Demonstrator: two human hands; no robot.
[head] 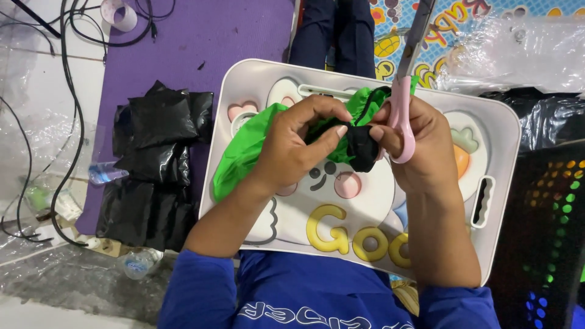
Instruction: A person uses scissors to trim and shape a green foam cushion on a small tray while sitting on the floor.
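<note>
My left hand (292,146) pinches a bunched green fabric piece (241,155) with a black band (361,149) over a white lap tray (499,131). My right hand (411,143) also touches the black band and holds pink-handled scissors (403,91), whose blades point up and away from me. The green fabric trails left across the tray. Both hands meet at the black part, just above the tray's cartoon print.
A stack of black plastic packets (152,164) lies on a purple mat (201,42) to the left. Cables (67,91), a tape roll (119,15) and plastic bottles (137,262) lie on the floor. Clear plastic wrap (518,52) and a dark crate (548,231) sit at right.
</note>
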